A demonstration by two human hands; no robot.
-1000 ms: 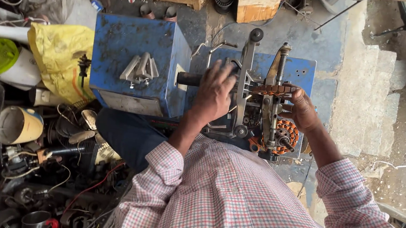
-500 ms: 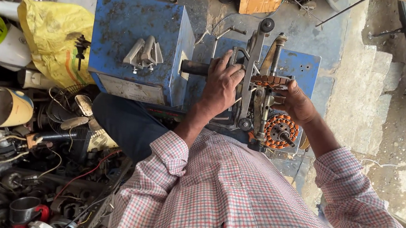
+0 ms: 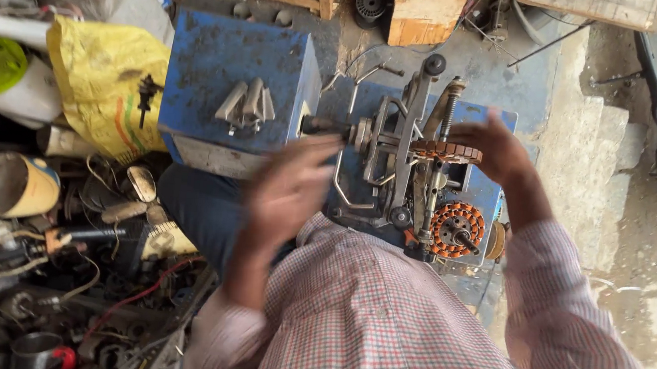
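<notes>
— Winding machine [image 3: 416, 149]: where does it sit, and what has changed since half a second ago?

— It stands on its blue base [image 3: 495, 120] just right of the blue metal box [image 3: 228, 62], its shaft reaching toward that box. Your left hand [image 3: 287, 197] was up on the shaft [image 3: 326, 126] before; it has now come off and hangs blurred below it, over your lap.

— And the fingers?

— On your left hand they look loosely spread and hold nothing, though the blur hides the detail. Your right hand [image 3: 492, 148] is at the right end of the copper-coloured stator [image 3: 448, 151] mounted on the machine; its fingers curl toward that part, but whether they pinch it you cannot tell from here.

— How does the machine look?

— Grey metal arms and a spring rise from the frame, and an orange coil-wound stator [image 3: 455, 229] lies at the near edge of the base.
</notes>
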